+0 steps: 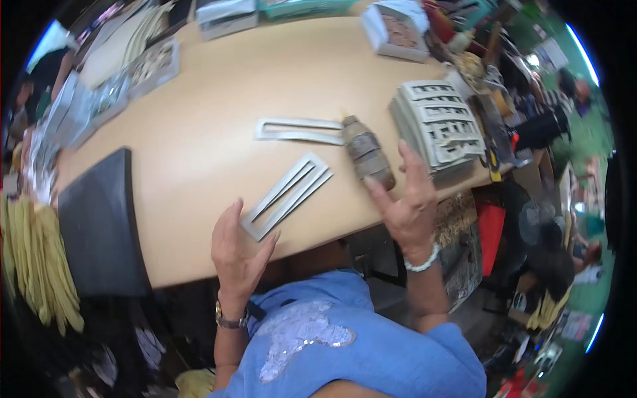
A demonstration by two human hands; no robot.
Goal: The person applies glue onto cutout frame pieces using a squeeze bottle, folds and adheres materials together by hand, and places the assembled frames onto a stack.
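Yellow strips (41, 262): I see a bunch hanging at far left, beside the table edge.
Black pad (101, 222): on the table's left end.
Open box (154, 67): pale pieces inside, too blurred for me to identify.
Table (189, 166): light wood-tone top, carries the parts below.
Left hand (237, 260): watch on wrist; thumb and fingers moderately apart, near end of the slotted pair in the gap. Can't tell if skin touches it.
Slotted pair (264, 223): long pale frames, apparently two overlapped and slightly fanned, lying diagonally on the table.
Single slotted frame (295, 136): flat, beyond the pair, right end at the bottle.
Bottle (366, 151): brownish, banded, narrow tip pointing away, between single frame and stack.
White box (397, 33): pinkish-brown pieces inside, far edge.
Right hand (411, 213): beaded bracelet; grip wide, thumb by the bottle's base, contact unclear to me.
Slotted stack (441, 123): pale frames piled just beyond the right hand.
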